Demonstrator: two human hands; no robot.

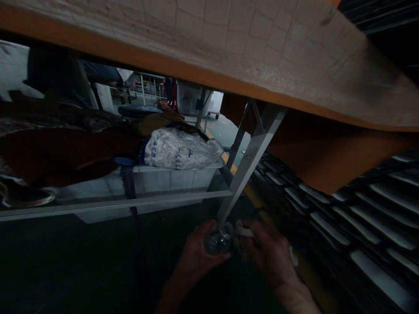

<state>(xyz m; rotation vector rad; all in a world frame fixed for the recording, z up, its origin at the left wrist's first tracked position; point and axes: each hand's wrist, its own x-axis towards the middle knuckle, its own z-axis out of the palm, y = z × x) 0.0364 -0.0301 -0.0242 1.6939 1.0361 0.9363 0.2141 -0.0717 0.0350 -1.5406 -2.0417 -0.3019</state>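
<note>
My left hand (198, 250) is wrapped around a small clear glass bottle (218, 241), whose open round mouth tilts up toward me. Just to the right, my right hand (266, 246) grips a crumpled pale cloth (244, 233), with part of it hanging close to the bottle's mouth. A second bit of pale material shows by the right hand's outer side. Both hands are low in the view, in deep shadow below the table. Whether the cloth touches the bottle I cannot tell.
Overhead runs a worn tabletop (262, 48) with an orange edge. A metal table leg (252, 161) and crossbar (183, 198) stand beyond my hands. Behind them is a white bin (170, 181) topped by a printed plastic bag (186, 150). Dark racks with pale slats (330, 229) fill the right.
</note>
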